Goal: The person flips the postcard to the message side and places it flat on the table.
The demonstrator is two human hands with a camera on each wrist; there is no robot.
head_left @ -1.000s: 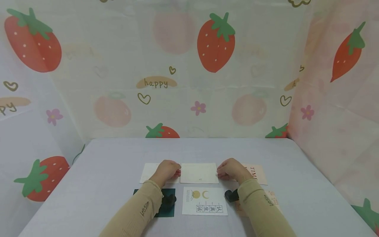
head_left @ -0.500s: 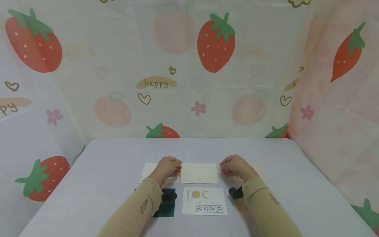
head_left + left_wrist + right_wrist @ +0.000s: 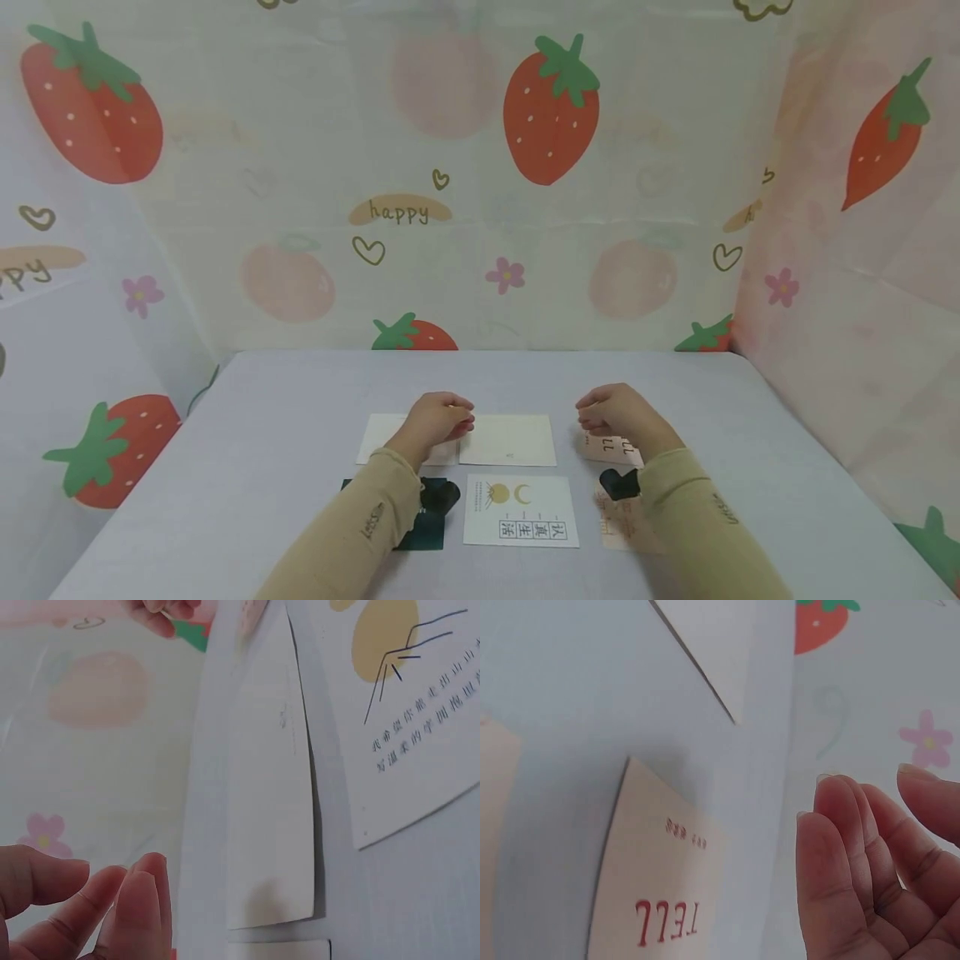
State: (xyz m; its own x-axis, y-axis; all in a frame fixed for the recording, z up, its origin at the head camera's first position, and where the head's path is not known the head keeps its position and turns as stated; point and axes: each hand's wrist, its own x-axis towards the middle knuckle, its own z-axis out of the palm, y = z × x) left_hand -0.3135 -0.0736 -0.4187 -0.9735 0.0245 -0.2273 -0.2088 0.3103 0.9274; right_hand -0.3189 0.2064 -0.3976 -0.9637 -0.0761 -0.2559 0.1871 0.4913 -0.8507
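Observation:
Six cards lie in two rows, as several flat rectangles on the white tabletop. My left hand [image 3: 437, 423] hovers over the seam between a white card [image 3: 381, 432] and the cream card [image 3: 507, 440] in the middle of the back row. Its fingers are loosely bent with nothing between them. My right hand [image 3: 622, 412] is above a pale pink card [image 3: 607, 447], printed with red "TELL" lettering in the right wrist view; its fingers [image 3: 825, 862] are relaxed and hold nothing. The right sleeve and hand cover part of that card.
In the front row lie a dark green card [image 3: 427, 532], a white card [image 3: 521, 510] with a gold sun and moon, and a peach card [image 3: 626, 525]. Sleeves and black wrist devices [image 3: 619, 483] partly cover the outer two. A strawberry-patterned curtain [image 3: 480, 167] encloses the table.
My right hand has drawn away from the cream card's right edge, moving right and upward. The left hand has risen slightly and shifted right. The cards stay in place.

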